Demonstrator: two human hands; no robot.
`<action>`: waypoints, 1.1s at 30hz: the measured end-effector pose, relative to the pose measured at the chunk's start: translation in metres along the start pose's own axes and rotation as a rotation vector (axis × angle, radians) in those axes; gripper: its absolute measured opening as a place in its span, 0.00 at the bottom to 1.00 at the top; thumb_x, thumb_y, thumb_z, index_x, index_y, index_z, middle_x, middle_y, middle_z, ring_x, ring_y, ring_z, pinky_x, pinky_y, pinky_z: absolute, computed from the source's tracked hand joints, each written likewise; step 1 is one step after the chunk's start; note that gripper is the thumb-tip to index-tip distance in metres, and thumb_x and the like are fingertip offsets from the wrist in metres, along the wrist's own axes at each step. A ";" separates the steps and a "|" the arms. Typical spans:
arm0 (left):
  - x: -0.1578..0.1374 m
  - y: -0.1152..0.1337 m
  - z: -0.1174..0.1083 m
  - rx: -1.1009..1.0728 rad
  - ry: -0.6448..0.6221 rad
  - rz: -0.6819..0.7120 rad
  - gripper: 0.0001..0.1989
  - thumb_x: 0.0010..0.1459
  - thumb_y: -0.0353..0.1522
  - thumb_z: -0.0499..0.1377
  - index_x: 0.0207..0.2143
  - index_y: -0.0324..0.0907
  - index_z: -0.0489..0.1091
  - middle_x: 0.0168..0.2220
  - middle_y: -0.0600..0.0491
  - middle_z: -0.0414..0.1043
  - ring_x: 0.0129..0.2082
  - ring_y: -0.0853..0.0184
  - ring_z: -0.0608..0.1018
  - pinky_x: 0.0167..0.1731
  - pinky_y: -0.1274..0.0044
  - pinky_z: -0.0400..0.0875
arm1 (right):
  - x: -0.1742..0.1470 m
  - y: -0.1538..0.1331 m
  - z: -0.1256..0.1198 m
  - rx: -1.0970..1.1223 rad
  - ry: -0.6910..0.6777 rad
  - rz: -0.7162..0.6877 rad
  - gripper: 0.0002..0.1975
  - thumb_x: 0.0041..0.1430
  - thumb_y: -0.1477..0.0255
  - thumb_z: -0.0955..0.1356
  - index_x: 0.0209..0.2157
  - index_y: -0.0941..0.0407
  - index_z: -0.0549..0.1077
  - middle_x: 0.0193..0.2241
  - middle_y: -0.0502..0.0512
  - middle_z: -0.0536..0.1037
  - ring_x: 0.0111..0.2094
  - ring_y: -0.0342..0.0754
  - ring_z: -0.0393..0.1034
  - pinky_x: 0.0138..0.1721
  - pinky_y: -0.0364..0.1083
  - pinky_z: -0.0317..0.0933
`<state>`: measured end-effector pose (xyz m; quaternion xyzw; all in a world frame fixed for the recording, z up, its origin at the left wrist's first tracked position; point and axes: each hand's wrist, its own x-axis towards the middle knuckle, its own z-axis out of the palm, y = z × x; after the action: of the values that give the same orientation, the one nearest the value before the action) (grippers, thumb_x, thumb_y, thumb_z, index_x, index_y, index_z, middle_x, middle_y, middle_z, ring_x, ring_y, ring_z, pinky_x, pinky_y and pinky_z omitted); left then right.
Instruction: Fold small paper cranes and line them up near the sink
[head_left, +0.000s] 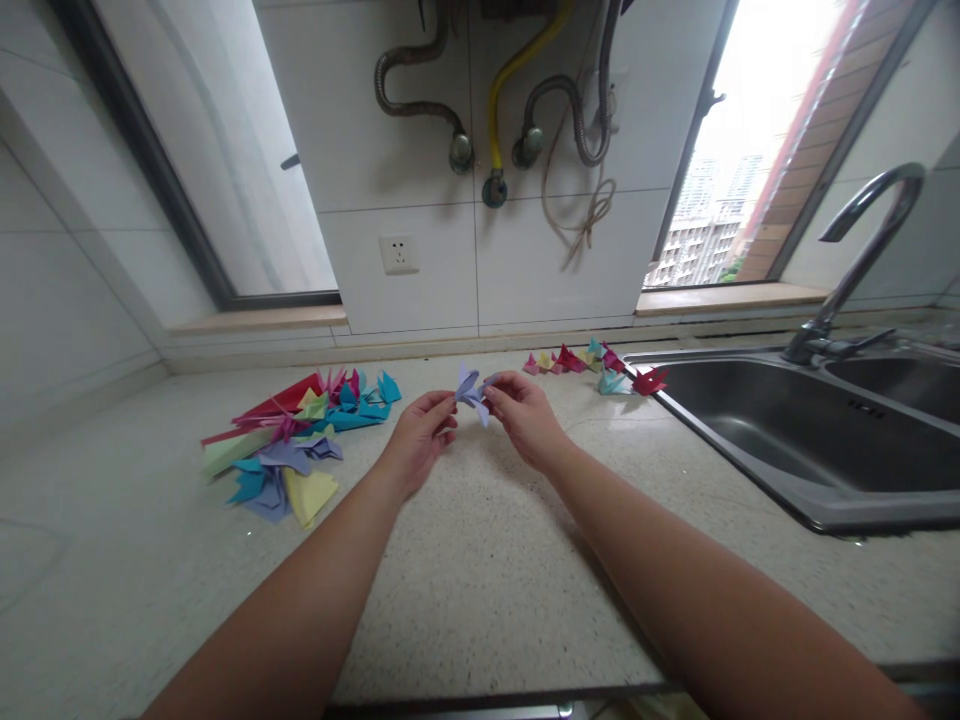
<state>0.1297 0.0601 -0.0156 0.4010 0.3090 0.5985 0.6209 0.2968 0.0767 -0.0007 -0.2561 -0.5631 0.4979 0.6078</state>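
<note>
Lavender paper (470, 388) in both hands (417, 436) (525, 414), sink rim (840, 512) well apart.

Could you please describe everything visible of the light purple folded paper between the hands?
The light purple folded paper looks thin and is creased into a small shape with several pointed flaps. It is held over the speckled counter, pinched at its left end by the left hand and at its right end by the right hand. One flap points toward the counter's front. Finer folds are too small to tell.

Pale speckled countertop (450, 580), colourful folded-paper pile (285, 455) at left, small paper figures (570, 359) right
</note>
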 end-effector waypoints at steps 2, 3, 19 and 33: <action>0.003 -0.003 -0.004 0.041 0.054 -0.025 0.19 0.46 0.38 0.70 0.39 0.41 0.73 0.33 0.55 0.68 0.26 0.76 0.71 0.24 0.83 0.65 | 0.004 0.006 -0.007 -0.075 0.052 -0.024 0.17 0.51 0.66 0.72 0.41 0.55 0.66 0.30 0.49 0.73 0.29 0.42 0.68 0.32 0.45 0.64; 0.004 -0.004 -0.006 0.058 0.071 -0.037 0.19 0.46 0.39 0.70 0.39 0.41 0.73 0.32 0.55 0.68 0.26 0.76 0.71 0.23 0.83 0.65 | 0.006 0.009 -0.012 -0.121 0.071 -0.037 0.18 0.51 0.66 0.71 0.42 0.54 0.64 0.29 0.47 0.72 0.27 0.42 0.68 0.31 0.44 0.64; 0.003 -0.011 -0.005 0.318 -0.009 -0.081 0.16 0.51 0.36 0.66 0.41 0.39 0.72 0.31 0.53 0.67 0.27 0.74 0.70 0.22 0.83 0.64 | 0.019 0.000 -0.077 -1.389 0.243 -0.034 0.26 0.58 0.78 0.62 0.59 0.56 0.67 0.56 0.62 0.68 0.52 0.55 0.66 0.51 0.51 0.60; 0.007 -0.017 -0.008 0.410 -0.065 -0.103 0.15 0.52 0.37 0.64 0.41 0.37 0.72 0.31 0.53 0.68 0.26 0.74 0.71 0.25 0.81 0.64 | 0.017 -0.004 -0.101 -1.630 0.254 0.378 0.31 0.59 0.69 0.62 0.64 0.56 0.57 0.60 0.66 0.60 0.52 0.61 0.64 0.46 0.55 0.62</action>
<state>0.1318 0.0684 -0.0337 0.5217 0.4240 0.4774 0.5658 0.3908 0.1161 -0.0137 -0.7582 -0.6212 -0.0033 0.1981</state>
